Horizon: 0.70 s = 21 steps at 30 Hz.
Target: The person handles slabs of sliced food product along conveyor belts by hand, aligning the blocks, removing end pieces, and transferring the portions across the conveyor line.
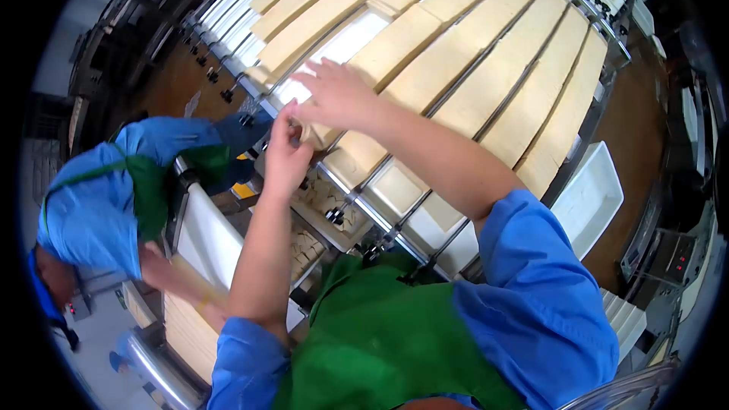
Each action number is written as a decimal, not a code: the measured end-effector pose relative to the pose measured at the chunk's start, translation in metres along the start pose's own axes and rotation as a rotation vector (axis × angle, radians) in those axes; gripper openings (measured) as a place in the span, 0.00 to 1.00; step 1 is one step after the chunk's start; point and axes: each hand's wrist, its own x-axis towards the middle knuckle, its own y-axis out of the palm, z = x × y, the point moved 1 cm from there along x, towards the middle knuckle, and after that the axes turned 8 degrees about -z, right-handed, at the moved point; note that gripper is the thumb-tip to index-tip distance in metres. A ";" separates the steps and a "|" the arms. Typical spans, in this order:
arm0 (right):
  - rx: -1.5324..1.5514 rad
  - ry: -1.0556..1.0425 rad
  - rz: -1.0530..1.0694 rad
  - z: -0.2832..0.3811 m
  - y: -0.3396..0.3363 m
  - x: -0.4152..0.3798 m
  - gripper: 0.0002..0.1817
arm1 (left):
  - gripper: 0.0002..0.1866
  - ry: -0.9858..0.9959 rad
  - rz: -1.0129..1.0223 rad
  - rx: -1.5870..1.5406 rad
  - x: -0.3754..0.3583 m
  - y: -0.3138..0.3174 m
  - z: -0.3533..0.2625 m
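Head view: the right hand (339, 96) is held with fingers spread, close against the left hand (285, 161), whose fingers are curled; whether anything is gripped there cannot be told. Beyond the right hand, the nearer one, a long pale strip (404, 39) is laid, its length angled forward and rightward.
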 end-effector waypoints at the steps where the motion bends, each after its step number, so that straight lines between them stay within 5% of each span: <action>1: 0.029 -0.024 -0.012 0.017 0.007 -0.010 0.41 | 0.42 -0.045 -0.051 -0.159 0.000 0.002 0.008; 3: 0.056 -0.078 -0.002 0.038 0.014 -0.021 0.40 | 0.45 -0.165 -0.117 -0.456 -0.010 -0.010 0.011; 8: -0.431 -0.047 0.037 0.030 0.032 -0.031 0.33 | 0.46 -0.223 -0.321 -0.529 -0.070 -0.084 0.034; 13: -0.500 0.079 -0.028 0.045 0.034 -0.033 0.42 | 0.47 -0.165 -0.388 -0.090 -0.189 -0.162 0.076; 15: -0.236 -0.026 -0.147 0.063 0.032 -0.038 0.39 | 0.45 -0.263 -0.402 -0.102 -0.252 -0.193 0.084; 18: -0.179 -0.244 -0.199 0.139 0.040 -0.058 0.33 | 0.43 -0.393 -0.525 -0.032 -0.344 -0.244 0.105; 21: 0.011 -0.312 -0.010 0.228 0.080 -0.070 0.32 | 0.42 -0.562 -0.690 0.401 -0.438 -0.289 0.142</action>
